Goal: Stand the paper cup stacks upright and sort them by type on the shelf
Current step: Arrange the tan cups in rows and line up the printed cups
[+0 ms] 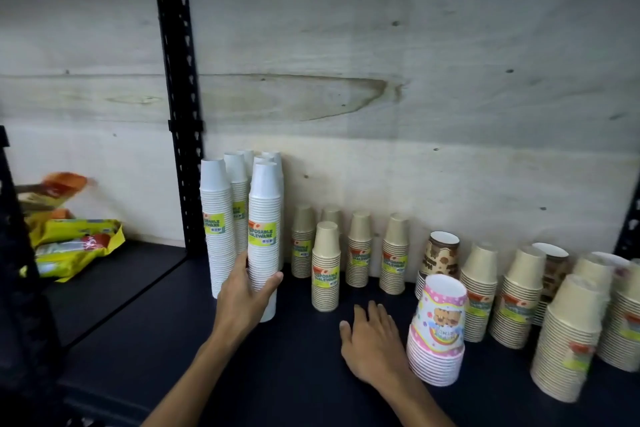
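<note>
While the tall white cup stack [265, 239] is gripped low by the left hand [244, 295] — light, top-heavy, crushable — the right hand [372, 340] is rested flat, fingers spread

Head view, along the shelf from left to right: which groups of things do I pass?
Yellow snack packets → black slotted steel upright → tall white paper cup stacks, the front one gripped by the left hand → short kraft-brown cup stacks → right hand → pink cartoon-print cup stack → wider kraft-brown cup stacks.
</note>
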